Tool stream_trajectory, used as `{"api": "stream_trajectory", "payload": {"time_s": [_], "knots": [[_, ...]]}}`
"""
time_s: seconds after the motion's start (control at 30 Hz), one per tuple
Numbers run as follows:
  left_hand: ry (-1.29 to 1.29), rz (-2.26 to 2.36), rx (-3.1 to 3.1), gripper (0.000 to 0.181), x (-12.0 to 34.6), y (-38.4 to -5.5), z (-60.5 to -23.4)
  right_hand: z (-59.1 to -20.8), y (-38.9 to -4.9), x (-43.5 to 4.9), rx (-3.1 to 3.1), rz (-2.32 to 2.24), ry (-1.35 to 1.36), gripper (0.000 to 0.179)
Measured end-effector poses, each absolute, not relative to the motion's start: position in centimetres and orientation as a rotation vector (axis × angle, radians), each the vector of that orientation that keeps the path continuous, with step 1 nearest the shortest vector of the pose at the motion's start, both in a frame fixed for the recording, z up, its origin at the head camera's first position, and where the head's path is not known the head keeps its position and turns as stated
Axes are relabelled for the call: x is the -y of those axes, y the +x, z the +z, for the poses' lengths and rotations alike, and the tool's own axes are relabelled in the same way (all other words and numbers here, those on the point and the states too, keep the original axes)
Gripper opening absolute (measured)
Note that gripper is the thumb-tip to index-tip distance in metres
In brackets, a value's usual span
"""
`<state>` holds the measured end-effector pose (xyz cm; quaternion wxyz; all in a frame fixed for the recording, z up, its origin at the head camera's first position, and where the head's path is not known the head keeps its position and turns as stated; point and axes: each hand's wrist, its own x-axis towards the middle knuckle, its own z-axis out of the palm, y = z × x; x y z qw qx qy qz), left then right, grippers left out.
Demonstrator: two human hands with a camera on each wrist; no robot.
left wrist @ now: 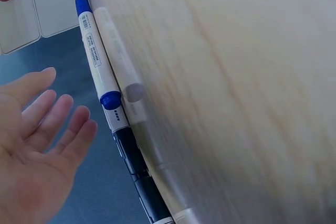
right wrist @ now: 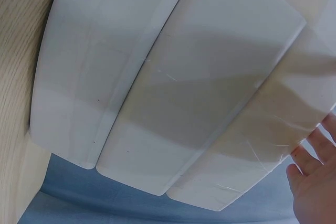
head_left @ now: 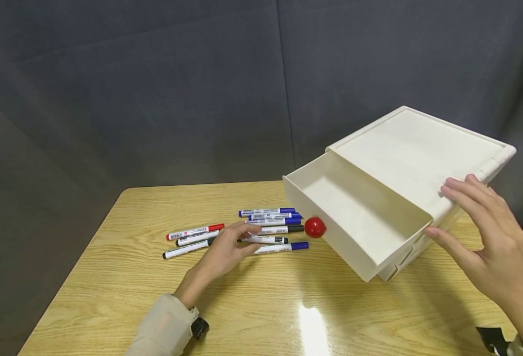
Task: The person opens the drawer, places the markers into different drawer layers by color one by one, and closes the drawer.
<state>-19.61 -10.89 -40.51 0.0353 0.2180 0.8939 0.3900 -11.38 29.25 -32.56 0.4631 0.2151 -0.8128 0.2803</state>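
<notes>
My left hand is over a group of whiteboard markers, its fingers loosely bent and nothing between them; the left wrist view shows its palm beside a blue-capped marker. Under and right of that hand lie a black-capped marker and a blue-capped one. Fingers of my right hand rest along the top edge of a white drawer cabinet, thumb near the side of its top drawer. That drawer is pulled out, with a round red knob on its front.
Left of the left hand, a red-capped marker lies beside two black-capped ones. More blue-capped markers lie behind. Everything stands on a wooden table, with a dark curtain at its back edge. Lower drawers sit beneath the pulled-out one.
</notes>
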Motion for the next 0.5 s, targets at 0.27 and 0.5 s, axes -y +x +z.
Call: {"api": "stream_trajectory", "payload": {"time_s": [0.27,0.5], "knots": [[0.681,1.124,-2.748,0.03,11.05,-19.67,-40.6,-32.58,-11.34,-29.38,2.011,0.693,0.525,0.077],[0.648,1.095,-2.706,0.031,11.22,-19.73,-40.72,-32.63,-11.35,-29.47,2.019,0.688,0.522,0.077]]}}
